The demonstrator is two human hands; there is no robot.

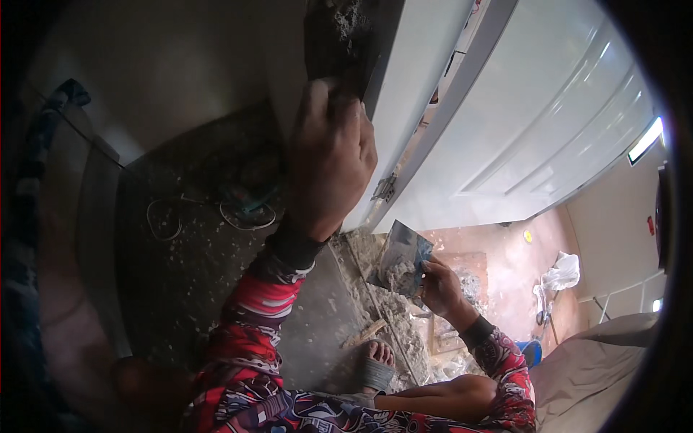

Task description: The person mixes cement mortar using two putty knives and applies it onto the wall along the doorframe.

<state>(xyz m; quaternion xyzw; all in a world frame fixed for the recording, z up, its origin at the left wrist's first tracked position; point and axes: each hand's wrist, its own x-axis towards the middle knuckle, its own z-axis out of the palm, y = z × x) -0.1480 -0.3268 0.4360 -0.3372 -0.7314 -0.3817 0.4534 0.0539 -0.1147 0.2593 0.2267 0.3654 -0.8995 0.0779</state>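
Note:
My left hand [332,155] is raised beside the door frame, its fingers closed on a dark, flat putty scraper [328,47]. Grey paste [351,20] clings to the upper part of that blade, and its handle is hidden by my fingers. Lower and to the right, my right hand [442,290] grips the edge of a square, flat putty blade [406,244]. A lump of wet grey paste [399,274] lies on it. The white door frame [411,94] stands just right of my left hand, with a metal hinge [385,188] near its foot.
A white panelled door [534,137] swings open to the right. Rubble and mortar crumbs [404,328] cover the floor near my sandalled foot [377,366]. A white cable [249,225] lies on the dark floor at left. A white plastic bag [561,271] sits at far right.

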